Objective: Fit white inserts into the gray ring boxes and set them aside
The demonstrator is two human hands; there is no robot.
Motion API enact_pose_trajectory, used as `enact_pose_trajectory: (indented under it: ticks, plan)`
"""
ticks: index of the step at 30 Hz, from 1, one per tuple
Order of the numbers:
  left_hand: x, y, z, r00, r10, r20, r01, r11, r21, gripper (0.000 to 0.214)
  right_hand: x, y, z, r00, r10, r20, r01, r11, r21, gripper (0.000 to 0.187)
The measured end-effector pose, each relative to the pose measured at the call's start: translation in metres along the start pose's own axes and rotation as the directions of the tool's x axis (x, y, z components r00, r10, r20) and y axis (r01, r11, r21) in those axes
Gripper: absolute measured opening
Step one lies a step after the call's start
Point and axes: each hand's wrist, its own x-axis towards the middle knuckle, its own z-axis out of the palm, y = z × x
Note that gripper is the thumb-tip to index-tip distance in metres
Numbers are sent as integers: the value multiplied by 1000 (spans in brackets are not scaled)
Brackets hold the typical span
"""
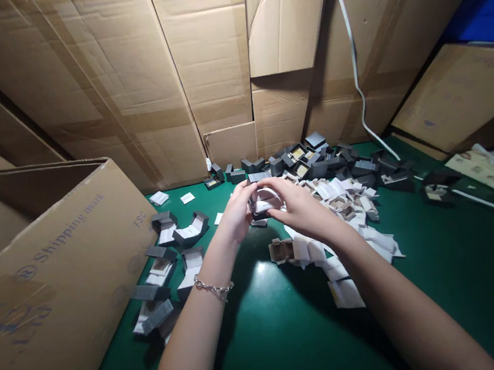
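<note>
A wall of flattened brown cardboard sheets closes off the far side of the green work table. A large open brown cardboard carton printed "Shipping mark" stands on the table's left part, its open top tipped toward the wall. A white cable hangs down the cardboard and runs off across the table to the right.

A heap of small dark grey boxes lies along the far edge of the table. In front of it, right of centre, spreads a pile of white folded card inserts. A looser row of opened grey boxes with white linings lies beside the carton.

Above the table's middle, both hands meet round one small dark grey box with a white insert. It is held just clear of the surface; its long axis appears to run left to right, though the fingers cover too much to tell which way it opens. The left hand, with a silver chain bracelet on its wrist, curls its fingers about the box's left end. The right hand grips the right end, fingers bent over the top.
</note>
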Motion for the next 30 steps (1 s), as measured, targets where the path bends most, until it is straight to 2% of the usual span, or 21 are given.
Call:
enact_pose_trajectory:
  ticks: [5, 10, 14, 21, 23, 25, 28, 30]
  plan:
    - [-1, 1, 0, 999, 23, 49, -22, 999, -26, 16, -1, 1, -2, 999, 28, 24, -28, 999, 33, 49]
    - [-2, 1, 1, 999, 28, 43, -26, 999, -36, 9, -1, 3, 0, 998, 22, 52, -27, 995, 97, 52]
    - [-2, -1, 3, 999, -25, 30, 27, 997, -72, 3, -1, 4, 6, 998, 25, 65, -34, 990, 140, 50]
    - [-2, 3, 7, 998, -52, 38, 59, 979, -196, 23, -4, 2, 15, 996, -60, 69, 49, 988, 149, 63]
    - [-2, 5, 7, 998, -53, 21, 57, 975, -213, 24, -4, 2, 16, 997, -79, 8, 77, 988, 136, 61]
    - [-2, 7, 7, 999, -43, -11, 40, 972, -230, 23, -3, 3, 17, 990, -85, -112, 99, 987, 126, 49]
    - [-1, 8, 8, 997, -19, -71, 1, 967, -255, 25, -1, 3, 19, 946, -45, -322, 87, 989, 118, 27]
    - [1, 7, 9, 992, 37, -118, -68, 959, -274, 22, 0, 3, 21, 916, 34, -400, 23, 990, 136, 25]
